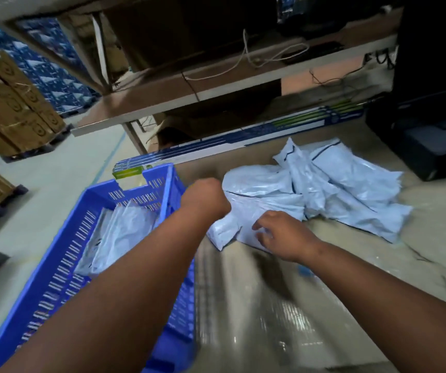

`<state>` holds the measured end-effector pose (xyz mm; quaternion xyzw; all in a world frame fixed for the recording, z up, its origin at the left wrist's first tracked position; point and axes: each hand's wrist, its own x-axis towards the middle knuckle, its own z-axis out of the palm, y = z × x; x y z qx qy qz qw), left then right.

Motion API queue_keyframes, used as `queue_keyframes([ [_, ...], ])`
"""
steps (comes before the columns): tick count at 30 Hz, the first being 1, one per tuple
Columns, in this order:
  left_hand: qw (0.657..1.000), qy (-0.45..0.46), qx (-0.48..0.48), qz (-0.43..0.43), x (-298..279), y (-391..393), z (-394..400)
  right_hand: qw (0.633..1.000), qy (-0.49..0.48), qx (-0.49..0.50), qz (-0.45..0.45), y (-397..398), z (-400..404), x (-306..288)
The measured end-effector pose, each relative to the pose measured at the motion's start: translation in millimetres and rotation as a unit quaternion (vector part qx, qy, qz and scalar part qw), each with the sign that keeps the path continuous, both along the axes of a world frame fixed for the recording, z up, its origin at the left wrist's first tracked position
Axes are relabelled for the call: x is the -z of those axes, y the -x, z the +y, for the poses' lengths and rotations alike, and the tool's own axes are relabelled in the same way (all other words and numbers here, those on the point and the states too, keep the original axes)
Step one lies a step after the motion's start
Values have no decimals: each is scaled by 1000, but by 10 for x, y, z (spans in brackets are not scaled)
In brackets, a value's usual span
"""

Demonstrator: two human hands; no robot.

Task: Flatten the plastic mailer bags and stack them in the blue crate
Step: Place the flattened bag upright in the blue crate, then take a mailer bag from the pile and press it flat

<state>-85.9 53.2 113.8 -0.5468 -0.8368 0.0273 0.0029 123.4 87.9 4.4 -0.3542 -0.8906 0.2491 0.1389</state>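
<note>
Warehouse: shelves (pixel 189 90), cardboard boxes (pixel 14 103). Glossy table (pixel 270 305) holds mailer pile (pixel 345 184), blue crate (pixel 63 265). Left hand (pixel 205 197) fisted, contents unclear; right hand (pixel 281 235) fingers spread on mailer (pixel 264 208).

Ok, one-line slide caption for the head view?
Both hands reach the nearest mailer bag on the table, beside the partly filled blue crate.

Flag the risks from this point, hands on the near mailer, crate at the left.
1. The blue slotted plastic crate sits at the table's left edge, so a shove from the left hand might tip it.
2. The loose pile of pale grey plastic mailer bags overlaps the near bag under the right hand; pulling it may drag others along.
</note>
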Motion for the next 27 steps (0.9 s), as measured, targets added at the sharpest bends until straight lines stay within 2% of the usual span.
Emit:
queue_keyframes([
  [5, 995, 91, -38, -33, 873, -290, -57, 999, -24, -27, -14, -409, -71, 332],
  [9, 997, 31, -49, 43, 1330, -255, -210, 998, -25, -53, -27, -550, -140, 495],
  [12, 997, 3, -47, 64, 1404, -243, -261, 998, -10, -53, -15, -706, -220, 512],
  [15, 996, -9, -77, 45, 1356, -205, -291, 998, 10, -56, 3, -837, -320, 505],
  [17, 995, -51, -91, 2, 1277, -284, -310, 998, 28, -53, 31, -907, -332, 510],
  [19, 992, -96, -70, -32, 1185, -521, -370, 993, 78, -16, 83, -922, -332, 446],
  [20, 991, -112, -54, -45, 1151, -693, -423, 983, 135, 15, 119, -908, -334, 384],
  [21, 990, -126, -36, -59, 1141, -883, -492, 961, 218, 51, 164, -878, -342, 310],
  [23, 986, -139, 5, -97, 1151, -1286, -635, 891, 375, 124, 223, -806, -319, 209],
  [24, 983, -140, 28, -119, 1157, -1486, -706, 873, 405, 145, 230, -801, -285, 222],
  [25, 979, -140, 53, -141, 1179, -1658, -759, 870, 410, 158, 224, -819, -252, 249],
  [27, 966, -145, 100, -189, 1221, -1914, -840, 904, 355, 165, 172, -937, -173, 344],
])
